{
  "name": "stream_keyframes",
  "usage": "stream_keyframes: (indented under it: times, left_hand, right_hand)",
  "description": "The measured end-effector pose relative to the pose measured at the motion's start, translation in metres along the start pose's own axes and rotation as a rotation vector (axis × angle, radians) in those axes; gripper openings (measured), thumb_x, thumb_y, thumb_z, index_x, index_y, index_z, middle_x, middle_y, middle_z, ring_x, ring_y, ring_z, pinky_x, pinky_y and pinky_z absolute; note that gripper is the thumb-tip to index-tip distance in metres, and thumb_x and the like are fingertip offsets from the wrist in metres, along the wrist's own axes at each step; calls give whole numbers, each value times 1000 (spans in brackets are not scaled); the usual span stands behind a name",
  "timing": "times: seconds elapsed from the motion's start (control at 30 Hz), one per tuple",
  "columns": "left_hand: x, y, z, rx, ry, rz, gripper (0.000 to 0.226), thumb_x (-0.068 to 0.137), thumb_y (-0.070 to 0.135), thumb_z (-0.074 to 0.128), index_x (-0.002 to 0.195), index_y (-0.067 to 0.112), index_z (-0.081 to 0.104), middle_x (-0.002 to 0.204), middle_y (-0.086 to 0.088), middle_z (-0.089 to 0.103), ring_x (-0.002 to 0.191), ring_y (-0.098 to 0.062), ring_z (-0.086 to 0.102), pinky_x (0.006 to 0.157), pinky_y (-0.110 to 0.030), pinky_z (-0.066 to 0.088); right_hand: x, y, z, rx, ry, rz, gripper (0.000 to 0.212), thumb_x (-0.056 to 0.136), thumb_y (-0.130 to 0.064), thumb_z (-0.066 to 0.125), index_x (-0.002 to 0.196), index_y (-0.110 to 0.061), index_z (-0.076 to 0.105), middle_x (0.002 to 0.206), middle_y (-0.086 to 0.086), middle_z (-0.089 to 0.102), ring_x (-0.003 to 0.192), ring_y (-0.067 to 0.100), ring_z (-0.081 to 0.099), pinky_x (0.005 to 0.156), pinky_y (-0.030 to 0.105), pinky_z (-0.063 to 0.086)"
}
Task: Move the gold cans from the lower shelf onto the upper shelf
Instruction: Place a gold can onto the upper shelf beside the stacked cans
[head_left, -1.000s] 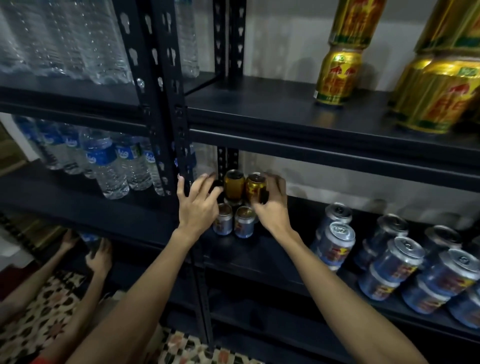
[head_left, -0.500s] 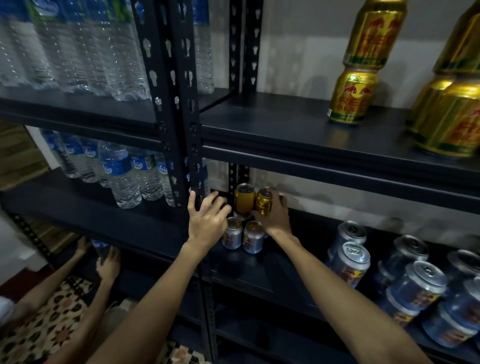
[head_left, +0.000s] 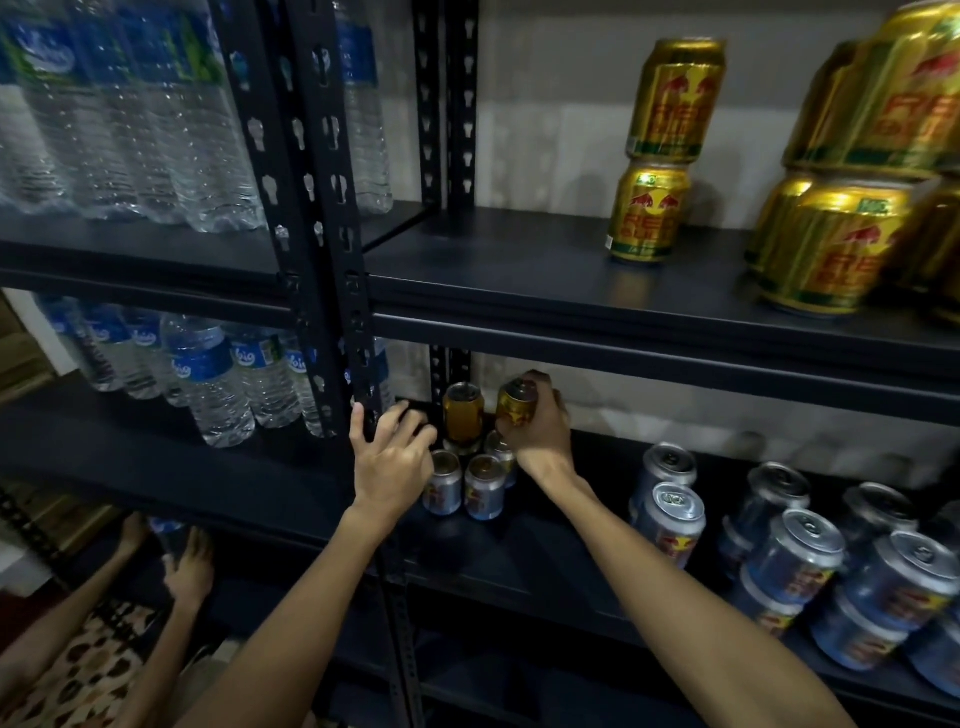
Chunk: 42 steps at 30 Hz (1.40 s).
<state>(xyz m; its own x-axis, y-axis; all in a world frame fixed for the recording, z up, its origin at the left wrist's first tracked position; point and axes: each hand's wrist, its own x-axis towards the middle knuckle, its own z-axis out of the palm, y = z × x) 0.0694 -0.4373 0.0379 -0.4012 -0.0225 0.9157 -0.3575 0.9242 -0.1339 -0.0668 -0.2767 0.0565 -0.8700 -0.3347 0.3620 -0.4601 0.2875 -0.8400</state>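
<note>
Two gold cans sit at the back left of the lower shelf (head_left: 571, 551), stacked on silver-blue cans (head_left: 484, 487). My right hand (head_left: 540, 431) grips the right gold can (head_left: 514, 402), tilted and lifted a little. The left gold can (head_left: 463, 415) stands upright beside it. My left hand (head_left: 389, 457) hovers with spread fingers just left of that can, next to the shelf post. On the upper shelf (head_left: 519, 275) stand two stacked gold cans (head_left: 660, 150) and a larger group of gold cans (head_left: 852, 197) at the right.
A black upright post (head_left: 332, 218) divides the racks. Water bottles (head_left: 130, 119) fill the left shelves. Several silver-blue cans (head_left: 789, 556) crowd the lower shelf's right side. Another person's hands (head_left: 176, 561) reach in at lower left. Bare upper shelf lies left of the stacked gold cans.
My right hand has closed round the right gold can and tipped it up off its stack. My left hand stays spread near the post. The view has shifted upward.
</note>
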Motion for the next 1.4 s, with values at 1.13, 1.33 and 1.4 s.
stream_keyframes:
  times: [1.13, 1.33, 1.4]
  left_hand:
    - [221, 59, -116, -447, -288, -274, 32, 96, 26, 45, 125, 23, 56, 98, 1, 72, 87, -27, 63, 74, -34, 30]
    - [222, 57, -117, -419, -369, -329, 30, 96, 30, 42, 122, 28, 58, 110, 5, 70, 99, -25, 61, 75, -34, 30]
    - [223, 59, -117, -414, -370, -330, 30, 96, 28, 42, 121, 27, 60, 109, 5, 69, 100, -23, 59, 75, -33, 29]
  right_hand:
    - [4, -199, -220, -12, -19, -375, 57, 81, -18, 80, 129, -35, 55, 118, -15, 63, 106, 6, 65, 92, 36, 60]
    - [5, -192, -216, -33, 18, -315, 66, 84, -19, 78, 137, -39, 44, 124, -11, 62, 110, 5, 63, 96, 37, 58]
    - [-2, -191, -210, -41, 81, -324, 70, 84, -22, 78, 139, -42, 41, 121, -14, 62, 105, 3, 65, 94, 34, 58]
